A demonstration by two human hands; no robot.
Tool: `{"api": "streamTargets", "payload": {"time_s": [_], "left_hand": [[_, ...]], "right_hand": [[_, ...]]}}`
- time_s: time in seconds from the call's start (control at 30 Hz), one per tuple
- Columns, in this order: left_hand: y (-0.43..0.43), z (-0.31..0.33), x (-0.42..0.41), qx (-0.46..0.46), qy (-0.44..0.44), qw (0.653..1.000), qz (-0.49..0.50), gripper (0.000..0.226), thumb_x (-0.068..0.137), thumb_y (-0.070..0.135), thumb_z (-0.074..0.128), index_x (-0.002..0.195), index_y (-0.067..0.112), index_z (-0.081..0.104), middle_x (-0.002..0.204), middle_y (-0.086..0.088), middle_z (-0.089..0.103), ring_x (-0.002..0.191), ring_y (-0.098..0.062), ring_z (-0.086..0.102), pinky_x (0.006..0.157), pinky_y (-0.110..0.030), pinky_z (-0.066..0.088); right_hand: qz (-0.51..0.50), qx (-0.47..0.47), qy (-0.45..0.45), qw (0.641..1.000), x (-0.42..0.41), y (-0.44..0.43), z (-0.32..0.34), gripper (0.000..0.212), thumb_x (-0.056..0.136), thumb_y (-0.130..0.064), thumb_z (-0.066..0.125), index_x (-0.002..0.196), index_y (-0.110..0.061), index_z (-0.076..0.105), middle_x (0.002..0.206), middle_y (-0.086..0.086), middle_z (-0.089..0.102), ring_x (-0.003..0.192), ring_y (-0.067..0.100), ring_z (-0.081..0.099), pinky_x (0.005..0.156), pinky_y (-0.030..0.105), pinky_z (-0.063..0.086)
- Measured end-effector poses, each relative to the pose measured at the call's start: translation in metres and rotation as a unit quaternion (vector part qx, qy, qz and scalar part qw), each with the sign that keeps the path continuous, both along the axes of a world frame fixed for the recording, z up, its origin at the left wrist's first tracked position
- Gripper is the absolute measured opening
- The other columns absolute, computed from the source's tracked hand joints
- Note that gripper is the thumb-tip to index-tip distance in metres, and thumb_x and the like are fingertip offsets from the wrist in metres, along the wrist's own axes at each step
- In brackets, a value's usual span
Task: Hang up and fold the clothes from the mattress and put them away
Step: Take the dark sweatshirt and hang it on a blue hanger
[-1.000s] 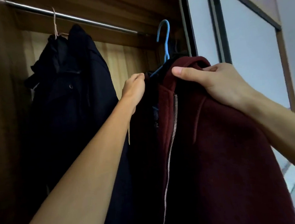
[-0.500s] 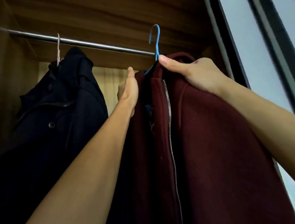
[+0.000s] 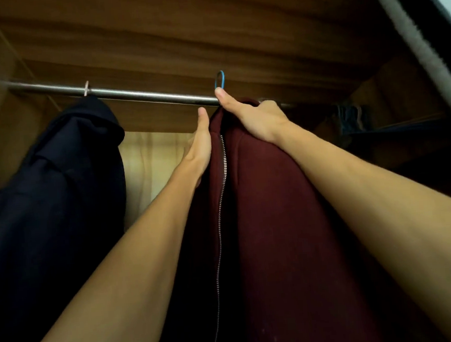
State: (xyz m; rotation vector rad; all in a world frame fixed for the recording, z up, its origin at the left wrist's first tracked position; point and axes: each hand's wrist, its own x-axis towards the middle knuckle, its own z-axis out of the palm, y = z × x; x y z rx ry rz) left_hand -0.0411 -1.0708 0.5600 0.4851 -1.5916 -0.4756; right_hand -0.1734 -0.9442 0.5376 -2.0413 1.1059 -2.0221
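At the rail point(image 3: 145, 94), the maroon hoodie point(image 3: 275, 207) is being clamped by fingers point(image 3: 267, 105) of the right hand point(image 3: 258, 119) to seat its blue hook point(image 3: 220, 79); left hand point(image 3: 199, 148) steadying, finger state untellable

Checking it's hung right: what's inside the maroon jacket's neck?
A blue hanger hook shows above the maroon jacket at the rod. The hanger's body is hidden by fabric and the right hand.
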Motion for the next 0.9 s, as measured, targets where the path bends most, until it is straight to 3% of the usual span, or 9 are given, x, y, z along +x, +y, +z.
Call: {"api": "streamTargets", "payload": {"time_s": [0.13, 0.2, 0.27, 0.33, 0.43, 0.53, 0.67, 0.77, 0.9], "left_hand": [[0.015, -0.011, -0.003, -0.024, -0.019, 0.999, 0.028, 0.087, 0.086, 0.085, 0.017, 0.146, 0.03, 0.047, 0.152, 0.006, 0.046, 0.14, -0.016, 0.043, 0.118, -0.043, 0.032], [-0.004, -0.008, 0.0, -0.019, -0.008, 0.998, 0.057, 0.107, 0.066, 0.101, 0.018, 0.148, 0.037, 0.042, 0.156, 0.007, 0.04, 0.146, -0.02, 0.034, 0.119, -0.049, 0.027], [-0.038, 0.004, 0.009, -0.007, 0.019, 0.991, 0.131, 0.126, 0.047, 0.108, 0.008, 0.144, 0.038, 0.048, 0.148, 0.003, 0.051, 0.142, -0.025, 0.041, 0.116, -0.051, 0.029], [-0.015, -0.003, 0.005, 0.018, 0.018, 0.978, 0.205, 0.129, 0.051, 0.101, -0.004, 0.143, 0.03, 0.051, 0.143, -0.004, 0.056, 0.137, -0.028, 0.046, 0.115, -0.05, 0.031], [0.019, -0.014, -0.004, 0.026, -0.007, 0.972, 0.235, 0.115, 0.072, 0.088, -0.006, 0.146, 0.019, 0.048, 0.145, -0.012, 0.053, 0.137, -0.031, 0.047, 0.117, -0.048, 0.032], [0.018, -0.024, 0.003, 0.058, -0.027, 0.97, 0.235, 0.13, 0.056, 0.099, -0.008, 0.146, 0.024, 0.048, 0.144, -0.01, 0.055, 0.133, -0.031, 0.05, 0.115, -0.047, 0.034], [0.03, -0.046, 0.004, 0.063, -0.01, 0.955, 0.289, 0.108, 0.079, 0.085, -0.005, 0.145, 0.018, 0.048, 0.144, -0.009, 0.054, 0.134, -0.033, 0.048, 0.113, -0.047, 0.033], [0.043, -0.059, 0.004, 0.058, -0.014, 0.951, 0.302, 0.107, 0.08, 0.084, -0.003, 0.147, 0.017, 0.046, 0.145, -0.011, 0.052, 0.136, -0.034, 0.045, 0.114, -0.05, 0.032], [0.065, -0.08, 0.006, 0.039, -0.039, 0.948, 0.314, 0.097, 0.087, 0.08, 0.004, 0.148, 0.015, 0.044, 0.146, -0.01, 0.052, 0.135, -0.033, 0.046, 0.112, -0.048, 0.035]], "right_hand": [[-0.018, 0.037, 0.033, 0.999, 0.001, -0.023, 0.007, 0.106, 0.074, -0.084, 0.05, 0.145, -0.005, 0.043, 0.148, 0.009, 0.047, 0.128, 0.025, 0.052, 0.088, 0.026, 0.037], [-0.024, 0.04, 0.052, 0.998, 0.003, -0.028, 0.008, 0.102, 0.075, -0.085, 0.046, 0.145, -0.011, 0.044, 0.151, 0.007, 0.044, 0.131, 0.024, 0.049, 0.093, 0.028, 0.037], [-0.039, 0.034, 0.076, 0.996, 0.006, -0.028, 0.011, 0.096, 0.08, -0.084, 0.04, 0.147, -0.016, 0.044, 0.154, 0.006, 0.04, 0.136, 0.023, 0.044, 0.102, 0.03, 0.035], [-0.067, 0.026, 0.104, 0.992, 0.01, -0.025, 0.02, 0.089, 0.085, -0.08, 0.034, 0.148, -0.017, 0.042, 0.156, 0.007, 0.036, 0.14, 0.024, 0.039, 0.108, 0.031, 0.031], [-0.117, 0.036, 0.161, 0.979, 0.02, -0.025, 0.031, 0.085, 0.091, -0.075, 0.029, 0.149, -0.013, 0.04, 0.158, 0.011, 0.031, 0.145, 0.027, 0.031, 0.114, 0.032, 0.025], [-0.108, 0.075, 0.181, 0.975, 0.025, -0.029, 0.029, 0.085, 0.09, -0.075, 0.029, 0.146, -0.012, 0.044, 0.156, 0.011, 0.036, 0.142, 0.028, 0.036, 0.114, 0.036, 0.027], [-0.108, 0.055, 0.184, 0.975, 0.017, -0.013, 0.022, 0.077, 0.098, -0.065, 0.015, 0.148, -0.012, 0.04, 0.157, 0.01, 0.033, 0.144, 0.024, 0.032, 0.118, 0.035, 0.021], [-0.142, 0.032, 0.19, 0.971, 0.009, 0.003, 0.016, 0.071, 0.102, -0.059, 0.013, 0.151, -0.013, 0.035, 0.16, 0.01, 0.027, 0.147, 0.023, 0.025, 0.115, 0.03, 0.018], [-0.207, 0.065, 0.203, 0.955, 0.005, 0.028, 0.007, 0.076, 0.097, -0.066, 0.024, 0.151, -0.013, 0.035, 0.158, 0.011, 0.032, 0.142, 0.03, 0.035, 0.111, 0.036, 0.029]]}}
